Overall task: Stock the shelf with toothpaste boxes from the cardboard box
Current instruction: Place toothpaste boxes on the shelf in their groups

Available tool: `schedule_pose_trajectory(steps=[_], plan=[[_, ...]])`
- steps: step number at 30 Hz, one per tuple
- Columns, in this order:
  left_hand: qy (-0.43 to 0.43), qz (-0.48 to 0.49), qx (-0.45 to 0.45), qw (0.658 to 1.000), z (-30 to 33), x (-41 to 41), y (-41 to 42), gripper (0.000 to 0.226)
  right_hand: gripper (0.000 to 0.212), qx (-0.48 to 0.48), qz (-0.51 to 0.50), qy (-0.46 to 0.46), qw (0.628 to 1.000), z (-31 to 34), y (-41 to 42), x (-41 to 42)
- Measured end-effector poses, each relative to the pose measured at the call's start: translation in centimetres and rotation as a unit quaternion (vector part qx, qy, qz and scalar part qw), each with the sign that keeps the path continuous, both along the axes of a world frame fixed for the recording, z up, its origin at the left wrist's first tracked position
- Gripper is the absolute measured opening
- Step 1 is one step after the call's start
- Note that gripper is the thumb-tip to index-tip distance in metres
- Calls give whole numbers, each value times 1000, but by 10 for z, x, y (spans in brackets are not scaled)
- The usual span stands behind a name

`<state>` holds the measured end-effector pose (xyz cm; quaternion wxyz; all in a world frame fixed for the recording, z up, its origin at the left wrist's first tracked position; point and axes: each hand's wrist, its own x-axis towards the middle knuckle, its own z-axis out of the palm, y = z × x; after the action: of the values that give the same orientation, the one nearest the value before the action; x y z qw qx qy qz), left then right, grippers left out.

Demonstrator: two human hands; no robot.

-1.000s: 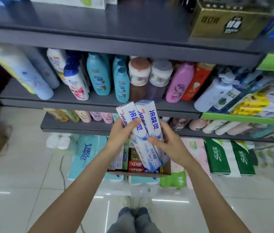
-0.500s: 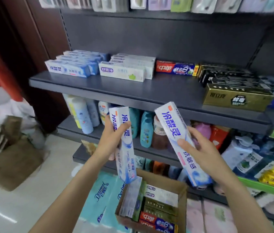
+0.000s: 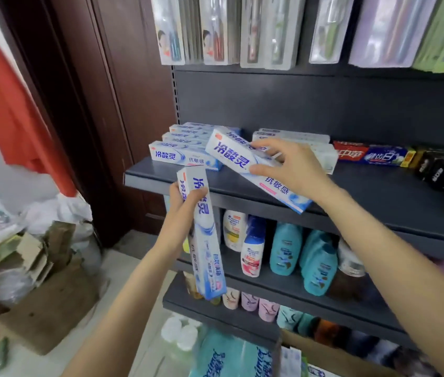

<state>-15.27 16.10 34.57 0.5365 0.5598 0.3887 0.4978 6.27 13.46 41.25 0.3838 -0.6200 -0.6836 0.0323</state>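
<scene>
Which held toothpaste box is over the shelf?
The right hand's box, tilted above the shelf by the matching stack. The left hand's box stands upright, below the shelf edge.

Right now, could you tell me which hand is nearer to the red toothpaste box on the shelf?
Right. The right hand is over the shelf, just left of the red toothpaste box; the left hand is lower, in front of the shelf edge.

Toothbrush packs (image 3: 264, 31) hung in a row along the top; shampoo bottles (image 3: 286, 248) in white and teal stood on the lower tier; a red flag (image 3: 3, 99) hung at left, beside a dark wooden door frame (image 3: 85, 104); flattened cardboard scraps (image 3: 38, 308) lay on the floor.
</scene>
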Motion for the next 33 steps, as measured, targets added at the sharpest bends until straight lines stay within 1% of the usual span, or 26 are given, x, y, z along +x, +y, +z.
schedule_pose_trajectory(steps=[1, 4, 6, 8, 10, 12, 13, 14, 15, 16, 17, 18, 19, 20, 21, 22, 23, 24, 26, 28, 29, 30, 31, 33], plan=[[4, -2, 0, 1000, -1, -11, 14, 46, 46, 8, -1, -30, 1000, 0, 23, -16], [16, 17, 12, 1000, 2, -45, 56, 36, 48, 32, 2, -130, 991, -5, 89, -65], [23, 39, 29, 999, 6, -64, 81, 41, 48, 32, -3, -203, 979, -9, 126, -93], [27, 58, 43, 997, 10, -78, 100, 40, 47, 27, -15, -273, 962, -16, 155, -110], [13, 74, 54, 996, 15, -86, 113, 32, 43, 16, -27, -326, 945, -25, 176, -116], [-20, 85, 51, 995, 21, -91, 123, 24, 35, 4, -31, -358, 933, -33, 186, -115], [-42, 92, 43, 994, 22, -92, 129, 22, 32, 6, -31, -357, 933, -38, 185, -114], [-68, 101, 29, 992, 23, -92, 134, 21, 30, 21, -32, -331, 943, -42, 181, -112], [-94, 112, 9, 989, 23, -92, 141, 21, 29, 47, -34, -271, 961, -44, 173, -112], [-120, 120, -13, 985, 25, -91, 146, 20, 26, 68, -28, -181, 981, -44, 160, -113], [-143, 129, -32, 981, 25, -88, 152, 21, 25, 68, -8, -74, 995, -42, 143, -116], [-169, 134, -52, 975, 27, -85, 155, 23, 26, 41, 26, 20, 999, -38, 125, -121], [-192, 136, -70, 969, 28, -80, 157, 27, 33, -8, 61, 76, 995, -35, 107, -127], [-216, 134, -86, 963, 29, -74, 158, 33, 46, -58, 74, 68, 993, -33, 92, -133], [-237, 129, -97, 958, 30, -67, 157, 39, 60, -93, 62, 7, 994, -33, 82, -136], [-253, 121, -105, 954, 30, -60, 155, 43, 68, -103, 32, -65, 992, -35, 77, -136], [-261, 113, -108, 953, 31, -53, 152, 48, 69, -95, -1, -104, 990, -37, 76, -134], [-264, 104, -109, 953, 31, -49, 149, 51, 65, -80, -24, -101, 991, -36, 77, -130], [-270, 83, -93, 955, 30, -48, 150, 53, 56, -70, -33, -29, 997, -35, 82, -118], [-250, 79, -51, 964, 24, -59, 156, 53, 56, -91, -40, 37, 994, -34, 88, -104], [-207, 85, -17, 974, 18, -67, 162, 55, 60, -97, -47, 59, 992, -34, 91, -97], [-143, 88, 18, 986, 11, -76, 169, 55, 64, -99, -54, 62, 992, -36, 95, -91], [-68, 90, 55, 992, 5, -83, 175, 53, 67, -96, -60, 41, 993, -38, 98, -87], [68, 95, 127, 985, -8, -94, 186, 45, 68, -77, -84, -60, 992, -44, 107, -84]])
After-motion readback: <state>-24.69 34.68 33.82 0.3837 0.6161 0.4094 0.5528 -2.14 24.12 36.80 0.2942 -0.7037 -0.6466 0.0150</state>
